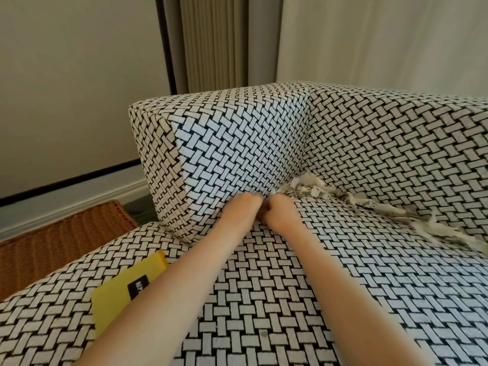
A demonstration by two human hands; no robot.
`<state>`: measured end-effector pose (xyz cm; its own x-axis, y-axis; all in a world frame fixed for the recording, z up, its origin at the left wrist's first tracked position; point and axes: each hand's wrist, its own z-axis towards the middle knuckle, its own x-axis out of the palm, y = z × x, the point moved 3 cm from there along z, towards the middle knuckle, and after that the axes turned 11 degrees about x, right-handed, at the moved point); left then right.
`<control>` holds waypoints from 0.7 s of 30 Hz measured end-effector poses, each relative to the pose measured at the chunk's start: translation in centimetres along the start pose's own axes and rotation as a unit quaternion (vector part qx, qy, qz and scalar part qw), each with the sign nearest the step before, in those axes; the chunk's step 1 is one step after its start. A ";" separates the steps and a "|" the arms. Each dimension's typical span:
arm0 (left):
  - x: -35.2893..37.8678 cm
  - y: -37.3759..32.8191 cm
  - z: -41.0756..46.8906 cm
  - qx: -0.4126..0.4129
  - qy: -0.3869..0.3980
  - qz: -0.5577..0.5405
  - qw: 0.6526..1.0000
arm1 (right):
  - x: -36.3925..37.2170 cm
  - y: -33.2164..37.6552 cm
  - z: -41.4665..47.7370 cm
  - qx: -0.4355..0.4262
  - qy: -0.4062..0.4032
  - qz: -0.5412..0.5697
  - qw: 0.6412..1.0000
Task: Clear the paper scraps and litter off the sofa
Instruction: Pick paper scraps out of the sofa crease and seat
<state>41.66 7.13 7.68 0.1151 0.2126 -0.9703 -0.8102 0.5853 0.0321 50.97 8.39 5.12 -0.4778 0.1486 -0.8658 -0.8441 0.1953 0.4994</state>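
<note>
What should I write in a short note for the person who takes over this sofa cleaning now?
Left hand and right hand: side by side at the seam between armrest and seat, fingers curled; whether they hold anything cannot be seen.
Paper scraps: piled in the corner and strung right along the seat-back crease of the sofa.
Yellow cloth: on the seat's left edge.
Wicker basket: on the floor, left.
Left: nearly all the scraps.

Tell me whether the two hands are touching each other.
Touching. The head view shows the left hand pressed against the right hand, no gap between them.
</note>
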 end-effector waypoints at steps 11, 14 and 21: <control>1.5 0.2 1.1 0.154 0.062 0.157 0.973 | -0.9 -2.2 2.4 0.065 -0.040 0.052 0.996; 1.3 0.1 1.4 0.169 0.043 0.178 0.968 | -0.7 -1.8 3.0 0.062 -0.026 0.027 0.997; 2.1 0.2 2.8 0.166 0.039 0.187 0.967 | -0.7 -0.8 3.6 0.062 -0.050 0.020 0.997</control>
<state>43.34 9.94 6.37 -0.2040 0.4064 -0.8907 -0.5556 0.7010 0.4471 52.85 11.62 5.46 -0.4786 0.2540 -0.8405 -0.7855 0.3038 0.5391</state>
